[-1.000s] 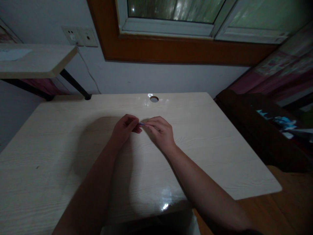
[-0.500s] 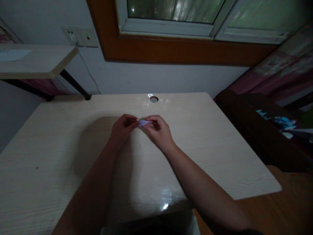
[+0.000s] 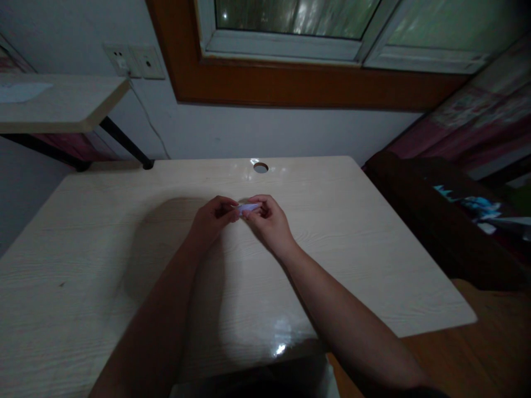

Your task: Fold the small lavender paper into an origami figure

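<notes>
Head view: sm. pale-purple piece [image 3: 249, 208] btwn L hand [image 3: 213, 216] & R hand [image 3: 270, 220].
Both pinch it, L at its L end, R at its R end, over table [image 3: 352, 249]; round hole [image 3: 261, 167] beyond them, shelf [image 3: 83, 105] well off to their L.

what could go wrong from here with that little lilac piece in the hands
1. The small lilac piece is pinched between the left hand and right hand, so uneven pulling might bend or tear it, if it is as thin as it looks.
2. The fingers cover its ends, so a poor grip could go unnoticed.
3. If dropped, it might slide towards the round hole in the desk beyond the hands.
</notes>
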`<act>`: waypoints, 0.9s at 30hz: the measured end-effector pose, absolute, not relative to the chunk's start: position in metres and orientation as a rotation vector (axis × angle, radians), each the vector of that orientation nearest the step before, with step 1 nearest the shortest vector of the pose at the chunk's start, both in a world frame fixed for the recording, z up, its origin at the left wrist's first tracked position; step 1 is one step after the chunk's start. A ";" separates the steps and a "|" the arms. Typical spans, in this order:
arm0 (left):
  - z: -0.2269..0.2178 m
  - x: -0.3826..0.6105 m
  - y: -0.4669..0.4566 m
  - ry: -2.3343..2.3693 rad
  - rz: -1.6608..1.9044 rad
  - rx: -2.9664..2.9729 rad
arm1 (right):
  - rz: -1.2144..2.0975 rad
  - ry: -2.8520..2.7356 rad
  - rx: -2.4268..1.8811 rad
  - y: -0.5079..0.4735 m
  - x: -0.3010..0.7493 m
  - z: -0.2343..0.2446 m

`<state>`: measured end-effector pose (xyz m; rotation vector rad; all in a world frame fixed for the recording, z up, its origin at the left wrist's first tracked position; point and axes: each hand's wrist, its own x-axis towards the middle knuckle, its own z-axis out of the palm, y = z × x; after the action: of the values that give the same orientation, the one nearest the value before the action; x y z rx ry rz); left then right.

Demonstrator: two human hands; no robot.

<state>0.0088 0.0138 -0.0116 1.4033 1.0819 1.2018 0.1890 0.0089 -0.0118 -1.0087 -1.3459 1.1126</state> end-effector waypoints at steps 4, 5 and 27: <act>-0.010 0.009 0.014 1.075 1.178 1.383 | 1.102 -1.330 -1.005 0.010 0.189 -0.015; -0.009 0.009 0.014 1.073 1.178 1.384 | 1.094 -1.326 -1.007 0.010 0.190 -0.015; -0.007 0.011 0.011 1.093 1.102 1.404 | 1.195 -1.345 -0.949 0.013 0.191 -0.013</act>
<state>0.0114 0.0111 -0.0069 1.4036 1.0928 1.1023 0.1911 0.0131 -0.0134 -0.9487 -1.3454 1.1953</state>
